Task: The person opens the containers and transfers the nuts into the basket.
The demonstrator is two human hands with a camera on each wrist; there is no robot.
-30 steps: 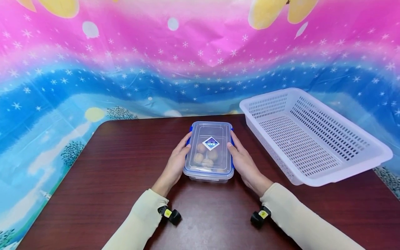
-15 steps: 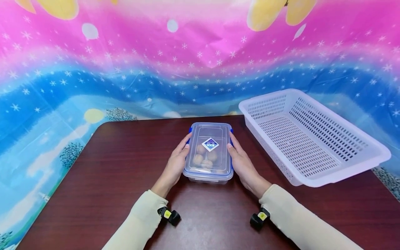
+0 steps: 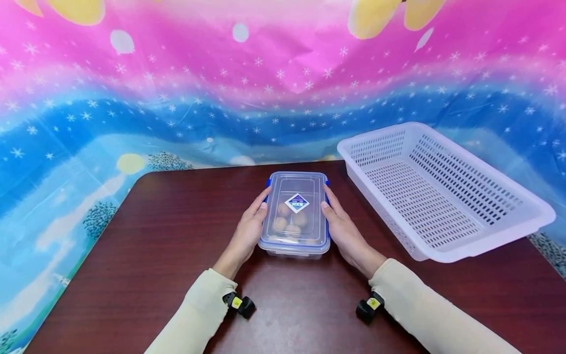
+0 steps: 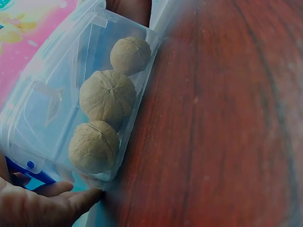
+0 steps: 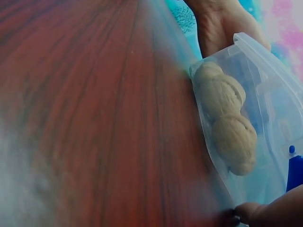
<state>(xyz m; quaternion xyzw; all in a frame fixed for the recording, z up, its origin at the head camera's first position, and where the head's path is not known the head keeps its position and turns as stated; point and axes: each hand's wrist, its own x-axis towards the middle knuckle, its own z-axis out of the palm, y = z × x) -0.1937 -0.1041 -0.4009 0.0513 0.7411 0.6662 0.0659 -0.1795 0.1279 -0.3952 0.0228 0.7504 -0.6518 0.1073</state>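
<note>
A clear plastic food container (image 3: 298, 183) with a blue-edged lid and a diamond-shaped label sits at the middle of the table in the head view. Several walnuts (image 4: 108, 96) lie inside it, gathered toward the near end. My left hand (image 3: 245, 236) grips its left side, thumb along the lid's edge. On the opposite side my right hand (image 3: 349, 238) holds it the same way. Both wrist views show fingertips close to the container's bottom edge. The blue side clips (image 5: 295, 171) are mostly covered by the hands.
To the right on the dark red-brown table (image 3: 155, 255) stands a large white slotted plastic basket (image 3: 389, 228), set at an angle. A colourful patterned cloth (image 3: 212, 73) hangs behind the table and along its left side.
</note>
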